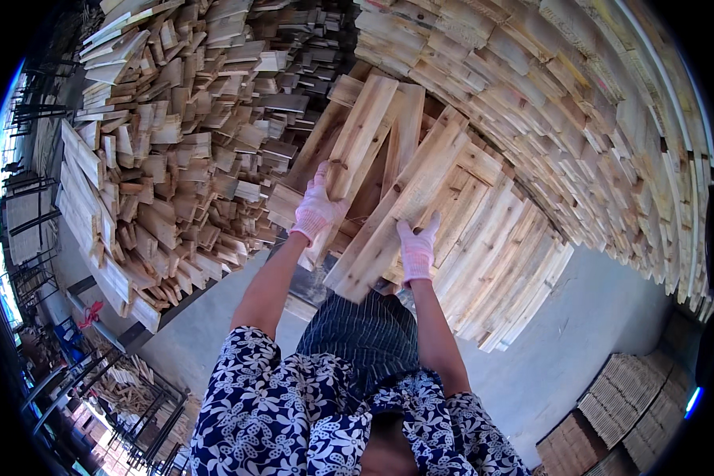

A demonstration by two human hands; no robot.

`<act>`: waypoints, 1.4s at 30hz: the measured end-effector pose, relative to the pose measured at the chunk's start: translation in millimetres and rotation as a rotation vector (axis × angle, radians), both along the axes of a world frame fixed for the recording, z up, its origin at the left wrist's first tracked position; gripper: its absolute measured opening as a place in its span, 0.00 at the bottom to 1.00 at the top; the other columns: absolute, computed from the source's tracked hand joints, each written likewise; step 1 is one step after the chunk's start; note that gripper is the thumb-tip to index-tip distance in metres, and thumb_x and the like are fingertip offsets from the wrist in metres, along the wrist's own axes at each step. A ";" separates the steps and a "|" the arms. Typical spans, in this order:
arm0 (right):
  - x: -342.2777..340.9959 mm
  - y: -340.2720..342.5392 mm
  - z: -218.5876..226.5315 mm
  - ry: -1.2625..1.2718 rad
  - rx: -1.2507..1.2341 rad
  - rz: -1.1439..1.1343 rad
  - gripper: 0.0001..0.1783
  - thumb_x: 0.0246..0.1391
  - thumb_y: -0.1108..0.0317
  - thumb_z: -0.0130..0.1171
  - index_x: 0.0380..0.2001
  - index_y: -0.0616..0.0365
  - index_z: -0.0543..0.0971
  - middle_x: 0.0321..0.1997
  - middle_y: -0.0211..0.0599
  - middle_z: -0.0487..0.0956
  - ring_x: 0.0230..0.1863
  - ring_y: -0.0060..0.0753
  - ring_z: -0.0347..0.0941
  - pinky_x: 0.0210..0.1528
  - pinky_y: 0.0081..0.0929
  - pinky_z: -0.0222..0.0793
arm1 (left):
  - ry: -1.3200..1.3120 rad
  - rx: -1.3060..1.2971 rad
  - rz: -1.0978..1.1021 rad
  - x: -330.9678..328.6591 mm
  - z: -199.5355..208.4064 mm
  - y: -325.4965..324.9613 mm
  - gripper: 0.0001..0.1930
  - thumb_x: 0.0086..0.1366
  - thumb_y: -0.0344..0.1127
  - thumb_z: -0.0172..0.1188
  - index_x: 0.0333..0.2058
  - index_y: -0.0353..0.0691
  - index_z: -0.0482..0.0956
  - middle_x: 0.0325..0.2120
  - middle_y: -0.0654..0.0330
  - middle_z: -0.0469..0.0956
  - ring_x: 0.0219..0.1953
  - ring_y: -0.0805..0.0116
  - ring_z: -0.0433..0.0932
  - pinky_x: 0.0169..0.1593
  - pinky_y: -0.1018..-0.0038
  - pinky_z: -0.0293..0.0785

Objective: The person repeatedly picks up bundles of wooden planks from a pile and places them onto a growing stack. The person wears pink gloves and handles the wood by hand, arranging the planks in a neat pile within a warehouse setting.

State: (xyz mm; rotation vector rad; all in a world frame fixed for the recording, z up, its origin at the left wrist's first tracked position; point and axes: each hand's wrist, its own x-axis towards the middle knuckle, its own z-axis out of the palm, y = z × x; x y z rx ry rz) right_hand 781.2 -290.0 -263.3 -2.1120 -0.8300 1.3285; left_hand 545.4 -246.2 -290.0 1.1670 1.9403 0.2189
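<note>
Both hands wear pale pink-white gloves. My left hand (319,210) grips the left edge of a long wooden board (365,131), which slants across a pile of loose boards in front of me. To its right, a second, wider plank (404,198) lies at a similar slant, its near end by my apron. Beside that plank's right edge is my right hand (419,250), thumb and fingers spread apart, the thumb close against the wood. Between the two boards, other crossed boards (404,135) show underneath.
Pale boards (492,262) lie side by side on the right. A tall stack of planks (563,119) rises at the far right. Another big stack (166,159) stands at left, ends jutting unevenly. Grey floor (555,309) shows, with bundled wood strips (623,401) at lower right.
</note>
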 end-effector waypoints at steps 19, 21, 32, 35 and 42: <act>199.3 -80.7 1.6 -0.360 -0.080 0.483 0.60 0.41 0.56 0.74 0.75 0.39 0.52 0.56 0.58 0.70 0.59 0.61 0.70 0.64 0.47 0.66 | 0.476 0.055 -0.100 81.2 -11.7 51.7 0.50 0.53 0.52 0.72 0.70 0.52 0.52 0.55 0.42 0.69 0.59 0.40 0.71 0.59 0.47 0.70; 268.8 -90.5 10.8 -0.555 -0.162 0.685 0.58 0.40 0.57 0.74 0.74 0.34 0.54 0.57 0.55 0.69 0.58 0.61 0.70 0.63 0.49 0.67 | 0.354 0.081 -0.048 66.7 -1.6 49.8 0.53 0.52 0.50 0.71 0.72 0.52 0.49 0.58 0.40 0.68 0.61 0.40 0.70 0.64 0.52 0.67; 465.5 49.4 -70.1 -1.148 -0.054 1.241 0.54 0.50 0.66 0.66 0.75 0.21 0.49 0.65 0.50 0.67 0.63 0.56 0.69 0.61 0.56 0.65 | -0.716 0.103 0.619 118.4 54.7 -210.0 0.31 0.54 0.31 0.74 0.55 0.37 0.71 0.42 0.59 0.79 0.42 0.67 0.80 0.45 0.68 0.80; 462.0 58.0 -89.2 -1.176 -0.009 1.207 0.53 0.54 0.71 0.62 0.74 0.16 0.49 0.65 0.50 0.66 0.62 0.56 0.70 0.60 0.57 0.64 | -0.675 -0.088 0.813 170.8 65.7 -281.9 0.15 0.56 0.32 0.73 0.40 0.36 0.80 0.36 0.59 0.80 0.41 0.67 0.79 0.43 0.68 0.79; 478.9 56.9 -83.7 -1.081 0.136 1.171 0.53 0.49 0.78 0.58 0.74 0.20 0.54 0.59 0.50 0.70 0.59 0.55 0.70 0.58 0.59 0.62 | -1.172 -0.278 1.289 282.8 -35.6 -425.8 0.23 0.56 0.35 0.71 0.48 0.33 0.75 0.49 0.46 0.75 0.53 0.40 0.76 0.55 0.35 0.77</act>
